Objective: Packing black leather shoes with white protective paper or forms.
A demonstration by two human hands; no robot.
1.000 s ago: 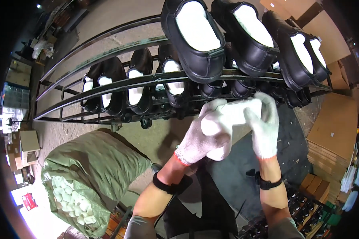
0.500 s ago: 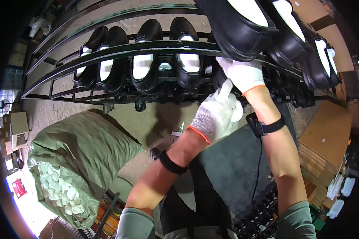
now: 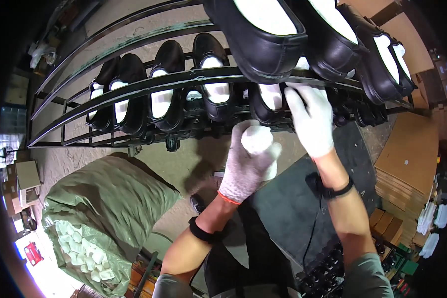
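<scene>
My left hand [image 3: 241, 166], in a white knitted glove with an orange cuff, is closed around a rounded white pad [image 3: 257, 139] below the rack. My right hand [image 3: 313, 121], gloved alike, reaches up to the rack's lower tier, just right of a black shoe [image 3: 266, 111] with a white insole. Its thumb stands apart from the forefinger. The fingertips are blurred and partly hidden by the rail, so anything in them is not visible. Large black shoes [image 3: 263, 52] on the upper tier overhang this spot.
The black metal rack [image 3: 149, 84] carries several black shoes. A green sack [image 3: 109, 198] of white pieces [image 3: 82, 253] lies at the left. Cardboard sheets [image 3: 407, 154] are stacked at the right. A dark board [image 3: 328, 198] lies below, with a cable across it.
My right hand has moved from one lower shoe to the right of it. My left hand has come away from the right hand, bringing the white pad into clear view. The view has shifted slightly.
</scene>
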